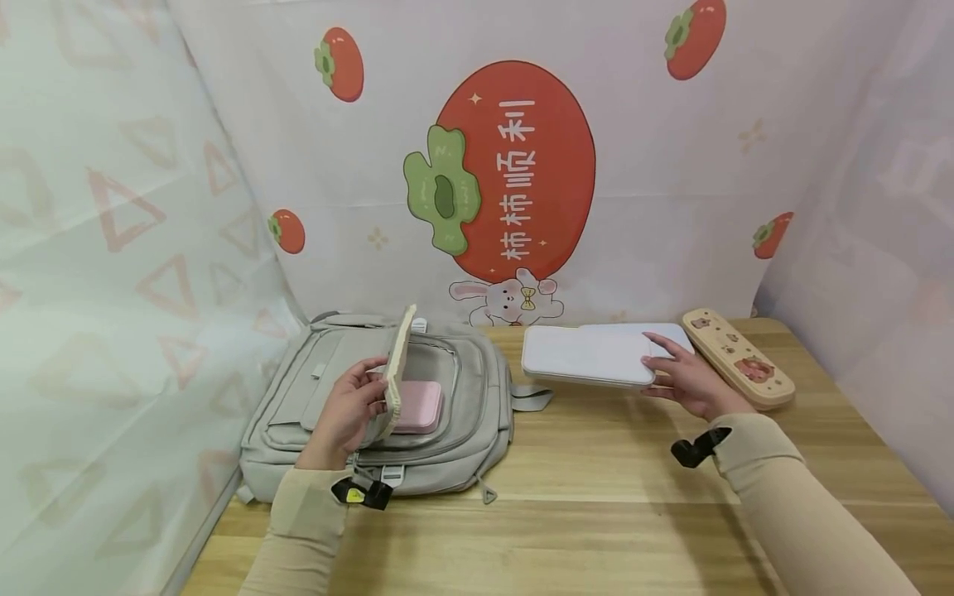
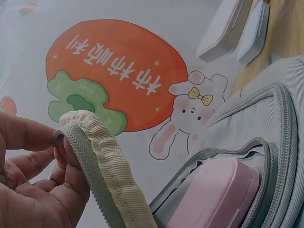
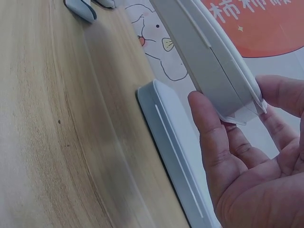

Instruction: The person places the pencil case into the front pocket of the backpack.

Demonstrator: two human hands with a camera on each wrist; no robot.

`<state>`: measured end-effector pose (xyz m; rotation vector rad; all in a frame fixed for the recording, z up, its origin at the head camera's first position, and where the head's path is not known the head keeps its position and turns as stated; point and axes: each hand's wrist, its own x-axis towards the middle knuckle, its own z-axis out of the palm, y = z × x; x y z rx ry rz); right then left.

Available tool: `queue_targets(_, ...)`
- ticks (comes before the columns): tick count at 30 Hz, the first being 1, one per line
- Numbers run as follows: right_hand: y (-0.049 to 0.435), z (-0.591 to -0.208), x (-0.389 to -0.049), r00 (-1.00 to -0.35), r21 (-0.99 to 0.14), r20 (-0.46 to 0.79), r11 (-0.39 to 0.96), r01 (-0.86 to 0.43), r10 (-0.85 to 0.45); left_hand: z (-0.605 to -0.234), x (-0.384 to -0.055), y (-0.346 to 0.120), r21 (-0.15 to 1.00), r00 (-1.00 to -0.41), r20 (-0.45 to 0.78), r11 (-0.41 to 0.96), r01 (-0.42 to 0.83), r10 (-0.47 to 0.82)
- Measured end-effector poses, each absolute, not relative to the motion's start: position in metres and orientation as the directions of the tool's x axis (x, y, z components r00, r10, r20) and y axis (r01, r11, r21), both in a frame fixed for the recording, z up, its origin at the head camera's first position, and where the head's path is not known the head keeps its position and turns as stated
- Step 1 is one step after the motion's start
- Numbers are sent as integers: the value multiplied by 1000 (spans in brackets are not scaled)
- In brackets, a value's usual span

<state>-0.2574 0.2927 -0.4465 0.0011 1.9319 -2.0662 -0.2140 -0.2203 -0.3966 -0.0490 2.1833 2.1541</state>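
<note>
A grey backpack (image 1: 335,348) lies on the table at the left, its front pocket unzipped. My left hand (image 1: 349,410) pinches the edge of the pocket flap (image 1: 399,372) and holds it raised; its cream trim and zipper teeth show in the left wrist view. Inside the pocket sits a pink box-like case (image 2: 209,197). Over the table, right of the backpack, my right hand (image 1: 693,381) grips the end of a flat white case (image 1: 577,354) between thumb and fingers. A second white case (image 3: 171,147) rests on the table just beneath and behind it.
A cream pencil case (image 1: 738,356) with printed animal pictures lies beyond my right hand. One backpack strap (image 1: 532,399) sticks out onto the wooden table (image 1: 566,513). Printed cloth walls close off the back and both sides.
</note>
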Motion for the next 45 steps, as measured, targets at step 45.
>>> queue_targets(45,211,-446,-274,-940,-963,-224,-88,254,-256,-395,-204,-228,998,-998,-50,-44,-52,47)
